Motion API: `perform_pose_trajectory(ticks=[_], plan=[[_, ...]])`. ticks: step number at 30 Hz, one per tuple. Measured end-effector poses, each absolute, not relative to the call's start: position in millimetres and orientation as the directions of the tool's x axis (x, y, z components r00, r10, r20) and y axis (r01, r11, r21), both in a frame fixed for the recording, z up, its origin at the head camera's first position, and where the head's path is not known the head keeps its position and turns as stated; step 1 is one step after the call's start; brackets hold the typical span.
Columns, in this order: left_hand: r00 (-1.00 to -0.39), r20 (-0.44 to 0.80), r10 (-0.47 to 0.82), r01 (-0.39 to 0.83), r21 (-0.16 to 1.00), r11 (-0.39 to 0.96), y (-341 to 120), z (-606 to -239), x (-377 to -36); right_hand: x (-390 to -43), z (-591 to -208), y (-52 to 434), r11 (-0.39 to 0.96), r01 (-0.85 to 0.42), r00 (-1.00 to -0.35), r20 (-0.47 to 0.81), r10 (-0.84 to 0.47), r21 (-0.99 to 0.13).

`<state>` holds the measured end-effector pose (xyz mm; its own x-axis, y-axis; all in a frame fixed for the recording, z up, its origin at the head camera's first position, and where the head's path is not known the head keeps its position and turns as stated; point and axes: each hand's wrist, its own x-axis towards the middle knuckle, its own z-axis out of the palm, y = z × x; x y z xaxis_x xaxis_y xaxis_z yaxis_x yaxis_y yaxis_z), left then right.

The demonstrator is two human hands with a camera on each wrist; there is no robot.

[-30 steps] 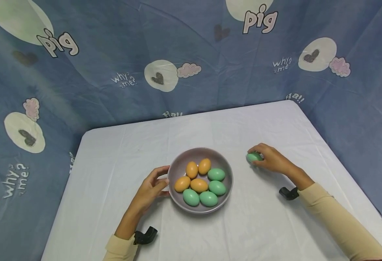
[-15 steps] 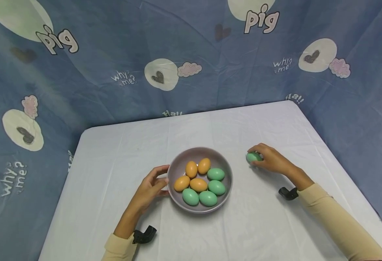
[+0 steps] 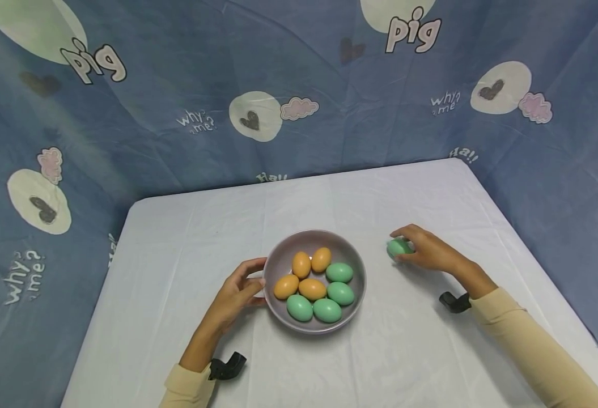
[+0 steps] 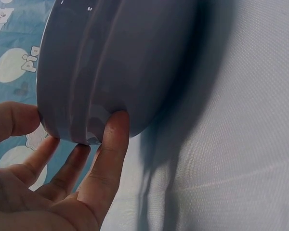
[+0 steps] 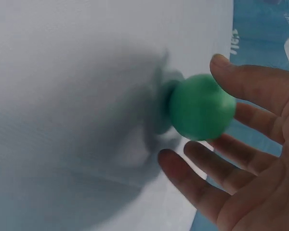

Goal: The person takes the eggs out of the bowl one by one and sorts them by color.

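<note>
A round grey-mauve bowl [image 3: 276, 314] sits on the white-covered table. Several orange eggs [image 3: 312, 289] and several green eggs [image 3: 340, 293] lie inside it. My left hand [image 3: 230, 294] holds the bowl's left side; the left wrist view has the thumb at the rim and the fingertips against the outer wall [image 4: 115, 67]. To the right of the bowl, a single green egg [image 3: 398, 247] rests on the cloth. My right hand [image 3: 426, 249] is around it with spread fingers, and the right wrist view has the thumb tip standing off the egg [image 5: 200, 113].
White cloth covers the table [image 3: 202, 243]. Behind it and along both sides hangs a blue patterned curtain [image 3: 186, 73]. A black wrist device [image 3: 227, 366] is on the left wrist, another black device [image 3: 454, 302] on the right.
The fingers of my right hand have loosened and come apart from the green egg, which shows more. My left hand and the bowl have stayed put.
</note>
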<state>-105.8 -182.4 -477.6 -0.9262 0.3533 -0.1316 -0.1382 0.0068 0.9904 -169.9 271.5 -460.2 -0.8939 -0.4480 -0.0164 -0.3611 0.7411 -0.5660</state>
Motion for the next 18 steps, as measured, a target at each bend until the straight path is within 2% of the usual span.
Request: perform_pose_trajectory(ticks=[11,18], plan=[[-0.925,-0.14,0.354,-0.148,0.989,0.003,-182,-478,-105,-164,-440,275,0.745,-0.328,-0.901,-0.046,-0.432,-0.58],[-0.925,-0.127,0.358,-0.14,0.99,-0.01,-182,-476,-105,-164,-422,265,0.725,-0.401,-0.883,0.023,-0.469,-0.56]])
